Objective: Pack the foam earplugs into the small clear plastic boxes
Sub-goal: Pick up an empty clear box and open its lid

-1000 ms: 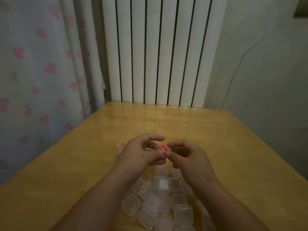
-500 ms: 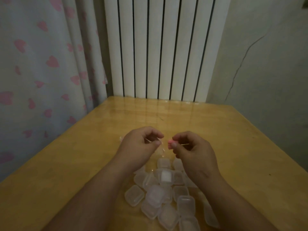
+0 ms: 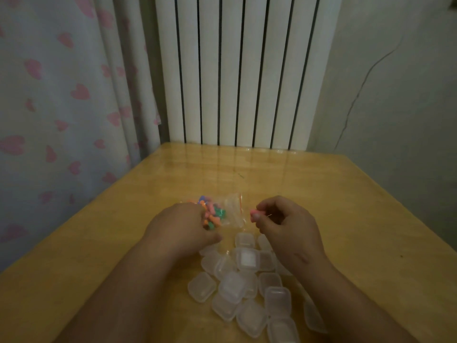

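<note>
A clear zip bag [image 3: 232, 211] of colourful foam earplugs [image 3: 212, 214] lies on the wooden table [image 3: 346, 219]. My left hand [image 3: 180, 229] rests on the bag's left side, its fingers over the earplugs. My right hand [image 3: 286, 226] hovers to the right of the bag and pinches a pink earplug [image 3: 254, 215] between thumb and fingertips. A heap of several small clear plastic boxes [image 3: 247, 278] lies close to me, between my forearms, all with lids down.
A white ribbed radiator [image 3: 242, 70] stands behind the table's far edge. A curtain with pink hearts [image 3: 61, 107] hangs on the left. A grey cracked wall [image 3: 395, 95] is on the right.
My hands have moved apart. The left hand dropped onto the earplug bag, which now shows. The right hand kept the pink earplug and moved slightly right.
</note>
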The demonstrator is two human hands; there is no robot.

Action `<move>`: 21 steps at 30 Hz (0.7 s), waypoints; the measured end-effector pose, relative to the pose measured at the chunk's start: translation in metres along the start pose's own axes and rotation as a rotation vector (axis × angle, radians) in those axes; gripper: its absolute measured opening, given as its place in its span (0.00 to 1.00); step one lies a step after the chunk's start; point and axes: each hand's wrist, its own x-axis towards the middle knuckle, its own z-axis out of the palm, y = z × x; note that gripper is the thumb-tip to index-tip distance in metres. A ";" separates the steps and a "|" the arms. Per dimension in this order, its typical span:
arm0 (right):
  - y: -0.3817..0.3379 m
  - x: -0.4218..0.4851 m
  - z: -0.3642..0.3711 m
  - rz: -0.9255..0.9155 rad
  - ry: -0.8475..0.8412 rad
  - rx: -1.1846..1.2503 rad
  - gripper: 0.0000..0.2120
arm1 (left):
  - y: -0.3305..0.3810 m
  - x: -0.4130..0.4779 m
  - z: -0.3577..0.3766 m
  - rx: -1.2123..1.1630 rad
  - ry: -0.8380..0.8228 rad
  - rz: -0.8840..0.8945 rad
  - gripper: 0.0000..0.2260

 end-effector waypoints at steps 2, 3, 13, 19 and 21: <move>0.001 0.001 0.001 0.002 0.009 0.000 0.06 | 0.002 0.001 0.003 0.000 -0.049 0.015 0.19; 0.001 0.001 0.001 0.004 0.007 -0.004 0.06 | 0.003 0.001 0.005 -0.025 -0.051 0.021 0.19; -0.003 0.001 -0.003 0.031 -0.014 -0.023 0.05 | 0.008 0.002 0.005 -0.934 0.128 0.050 0.10; -0.005 0.001 -0.008 0.080 -0.092 0.070 0.09 | 0.016 0.004 0.014 -1.272 0.128 0.088 0.14; -0.005 0.002 -0.008 0.104 -0.116 0.099 0.10 | 0.018 0.005 0.018 -1.289 0.142 0.108 0.14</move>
